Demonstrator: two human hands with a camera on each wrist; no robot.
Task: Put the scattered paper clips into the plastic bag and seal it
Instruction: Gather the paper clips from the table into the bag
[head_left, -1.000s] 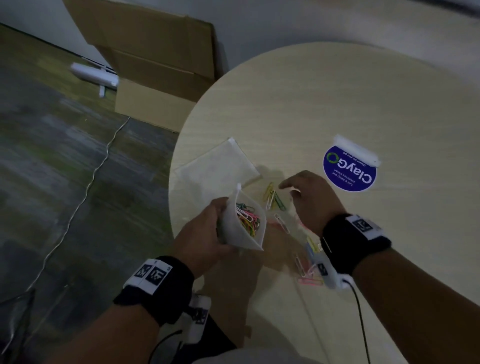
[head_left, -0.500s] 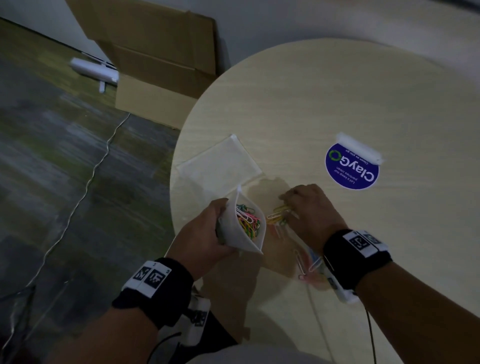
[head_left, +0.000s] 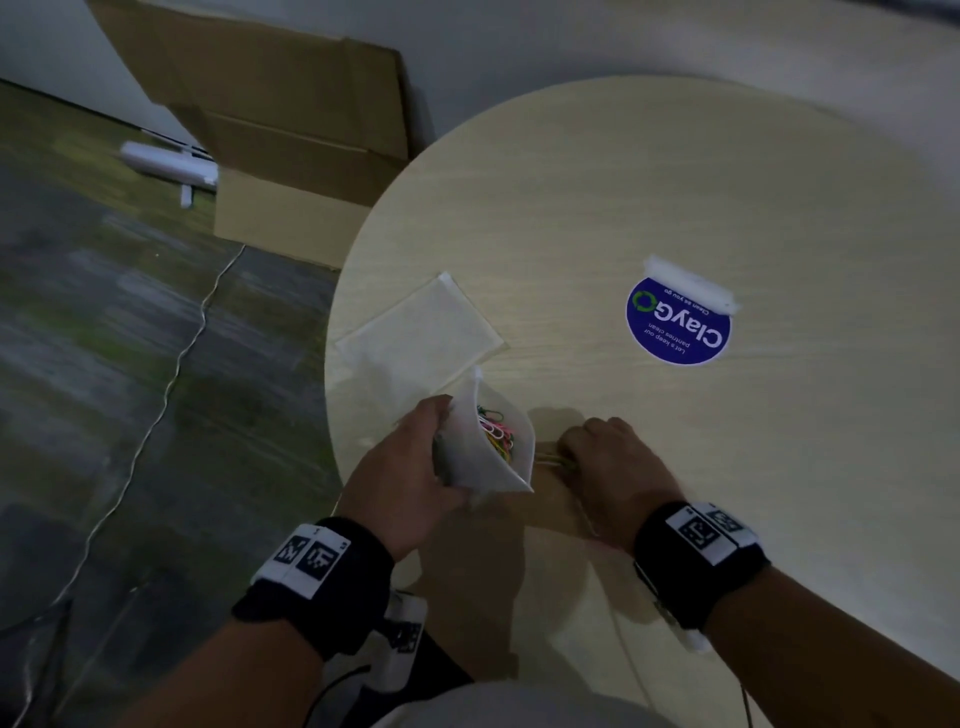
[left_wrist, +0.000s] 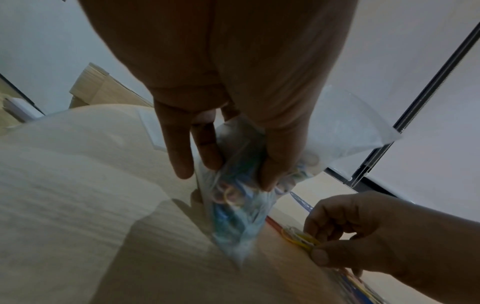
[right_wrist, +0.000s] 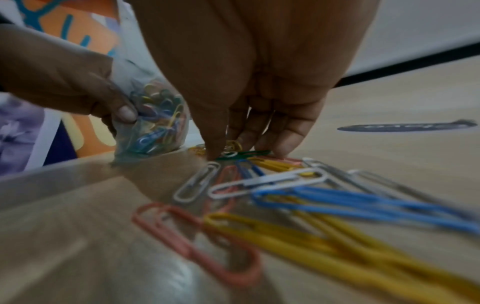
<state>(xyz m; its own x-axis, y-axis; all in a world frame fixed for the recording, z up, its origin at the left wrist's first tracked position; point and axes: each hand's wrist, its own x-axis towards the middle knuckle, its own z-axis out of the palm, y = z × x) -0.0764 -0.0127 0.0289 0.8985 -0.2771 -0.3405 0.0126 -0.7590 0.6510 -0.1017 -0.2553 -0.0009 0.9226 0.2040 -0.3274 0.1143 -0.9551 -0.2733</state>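
Note:
My left hand (head_left: 415, 467) grips a small clear plastic bag (head_left: 493, 462) just over the round table's (head_left: 623, 208) near-left edge. The bag's mouth stands open upward, with several coloured paper clips (head_left: 498, 441) inside. Just right of the bag, my right hand (head_left: 566, 457) is down on the tabletop. Its thumb and fingers pinch a few yellow and green clips (left_wrist: 301, 238). Under the right wrist lie several loose clips (right_wrist: 272, 185) in white, blue, yellow and pink. From the head view the hand hides most of them.
A second, empty clear bag (head_left: 421, 338) lies flat on the table beyond the held one. A blue round sticker (head_left: 678, 325) is taped down farther right. On the floor to the left are a cardboard box (head_left: 291, 156), a white tube (head_left: 166, 166) and a thin cable (head_left: 171, 364).
My right hand has drawn back from the middle of the table toward the bag, gathering yellow and green clips under its fingers. The left hand has kept the bag in place.

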